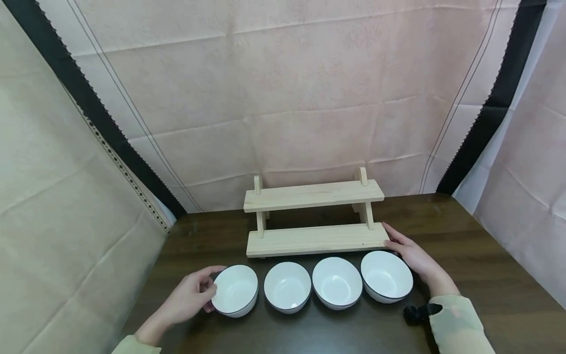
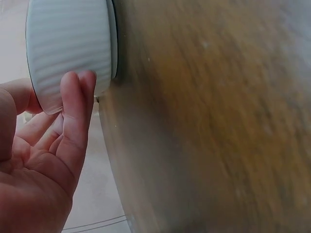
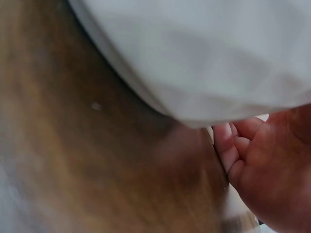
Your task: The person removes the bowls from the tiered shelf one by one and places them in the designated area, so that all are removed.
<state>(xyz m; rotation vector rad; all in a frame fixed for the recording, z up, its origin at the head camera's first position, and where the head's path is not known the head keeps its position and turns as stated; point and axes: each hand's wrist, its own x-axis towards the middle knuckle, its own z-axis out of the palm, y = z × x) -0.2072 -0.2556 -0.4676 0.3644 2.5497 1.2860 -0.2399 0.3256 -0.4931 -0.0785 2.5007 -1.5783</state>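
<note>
Several white bowls stand in a row on the table. My left hand (image 1: 189, 296) is at the leftmost bowl (image 1: 236, 290), thumb near the rim and fingers against the side. The left wrist view shows fingertips on the ribbed outer wall of this bowl (image 2: 70, 48). Behind the row is a two-tier wooden display stand (image 1: 318, 239). At the right end of its lower board, my right hand (image 1: 413, 253) grips the edge, beside the rightmost bowl (image 1: 386, 276). The right wrist view has a bowl (image 3: 204, 53) hiding part of the right hand (image 3: 272, 165).
Two middle bowls, one (image 1: 287, 286) left and one (image 1: 337, 281) right, sit between the outer ones. The dark wooden table (image 1: 446, 231) meets pale fabric walls (image 1: 309, 98) at the back and sides. A black toggle (image 1: 413, 314) hangs by the right sleeve.
</note>
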